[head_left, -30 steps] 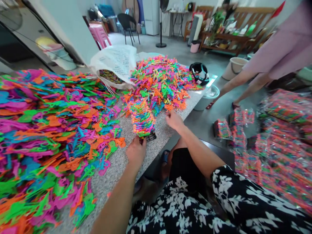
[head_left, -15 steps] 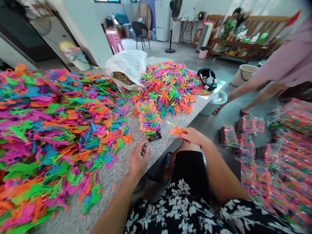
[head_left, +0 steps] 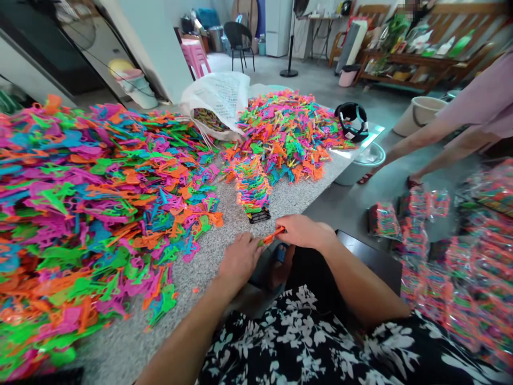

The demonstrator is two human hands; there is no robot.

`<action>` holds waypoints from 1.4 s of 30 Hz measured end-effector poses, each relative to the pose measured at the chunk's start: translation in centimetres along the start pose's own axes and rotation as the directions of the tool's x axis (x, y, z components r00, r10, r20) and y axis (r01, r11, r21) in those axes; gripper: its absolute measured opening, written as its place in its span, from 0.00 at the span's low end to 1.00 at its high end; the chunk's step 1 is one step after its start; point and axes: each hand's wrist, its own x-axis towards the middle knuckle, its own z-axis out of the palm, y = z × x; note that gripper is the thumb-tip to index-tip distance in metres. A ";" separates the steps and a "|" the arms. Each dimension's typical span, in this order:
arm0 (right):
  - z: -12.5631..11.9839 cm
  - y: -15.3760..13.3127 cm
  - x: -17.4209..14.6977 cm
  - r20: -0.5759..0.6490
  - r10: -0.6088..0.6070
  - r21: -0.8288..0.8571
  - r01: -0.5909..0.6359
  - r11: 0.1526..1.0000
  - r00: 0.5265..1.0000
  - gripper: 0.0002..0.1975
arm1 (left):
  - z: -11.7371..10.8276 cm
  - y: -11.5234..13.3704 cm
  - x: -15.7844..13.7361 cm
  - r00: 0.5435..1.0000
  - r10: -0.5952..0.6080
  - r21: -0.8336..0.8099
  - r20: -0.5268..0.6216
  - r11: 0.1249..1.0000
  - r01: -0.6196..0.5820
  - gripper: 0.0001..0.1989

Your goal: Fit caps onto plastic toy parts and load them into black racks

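My right hand [head_left: 306, 232] is closed on a small orange plastic toy [head_left: 274, 234], which points left over the table's front edge. My left hand [head_left: 240, 258] pinches its yellow-green end; the fingertips partly cover that end. Just beyond my hands, a neat stack of mixed-colour plastic toys [head_left: 253, 184] lies on the speckled stone tabletop [head_left: 208, 240], with a black printed card [head_left: 259, 215] at its near end. A large heap of loose flat plastic pieces [head_left: 100, 198] spreads to my left. Behind the stack rises another pile of plastic toys [head_left: 288, 133].
A white woven sack [head_left: 220, 96] lies open at the back, beside black goggle-like headgear [head_left: 352, 120]. Bagged bundles of toys [head_left: 460, 267] cover the floor at right. A bucket [head_left: 360, 166] stands below the table corner, near another person's legs [head_left: 417, 139].
My right hand has drawn the orange toy left and nearer to me. The left hand has moved right and now grips the toy's yellow-green end. The view has shifted slightly.
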 end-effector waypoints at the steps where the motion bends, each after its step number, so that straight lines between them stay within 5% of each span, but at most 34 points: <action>1: 0.0 0.7 0.2 -0.022 -0.032 0.078 0.034 0.996 0.999 0.09 | -0.1 -0.3 0.0 0.999 -0.038 0.004 -0.024 0.999 0.038 0.11; 4: -0.5 3.9 1.9 -0.043 -0.035 0.307 0.047 0.951 0.998 0.14 | 0.2 -1.8 0.0 0.982 -0.117 -0.110 -0.150 0.989 0.101 0.12; 6: -1.4 6.5 4.1 -0.136 0.175 0.315 -0.125 0.941 0.975 0.14 | 0.9 -3.0 0.2 0.951 -0.202 -0.247 -0.236 0.959 0.142 0.11; 10: -3.5 10.6 9.5 -0.419 0.638 0.287 -0.572 0.769 0.646 0.19 | 2.6 -4.2 1.1 0.842 -0.492 -0.542 -0.220 0.779 0.314 0.11; 13: -4.3 11.7 12.5 -0.386 0.737 0.308 -0.675 0.670 0.555 0.27 | 3.7 -4.1 2.4 0.760 -0.631 -0.692 -0.157 0.619 0.371 0.13; 19: -2.3 11.1 13.2 -0.299 0.731 0.230 -0.697 0.679 0.613 0.25 | 4.7 -4.5 4.3 0.692 -0.711 -0.773 -0.126 0.507 0.381 0.14; 24: -1.1 11.2 10.7 -0.232 0.548 0.107 -0.539 0.836 0.804 0.17 | 4.6 -4.8 4.2 0.682 -0.724 -0.736 -0.100 0.515 0.439 0.17; 29: -3.6 12.4 9.9 -0.444 0.511 0.023 -0.561 0.828 0.736 0.22 | 4.3 -4.5 4.1 0.674 -0.734 -0.726 -0.083 0.507 0.464 0.17; 34: -4.5 13.2 10.6 -0.345 0.450 -0.136 -0.519 0.844 0.824 0.19 | 4.8 -4.7 4.2 0.665 -0.740 -0.717 -0.101 0.518 0.467 0.15; 39: -3.6 13.4 9.4 -0.417 0.404 -0.131 -0.494 0.860 0.814 0.15 | 4.9 -4.8 4.1 0.676 -0.728 -0.691 -0.113 0.547 0.473 0.15; 42: -2.6 12.6 7.5 -0.469 0.410 0.043 -0.443 0.895 0.782 0.19 | 4.7 -4.7 4.2 0.666 -0.739 -0.656 -0.104 0.554 0.513 0.15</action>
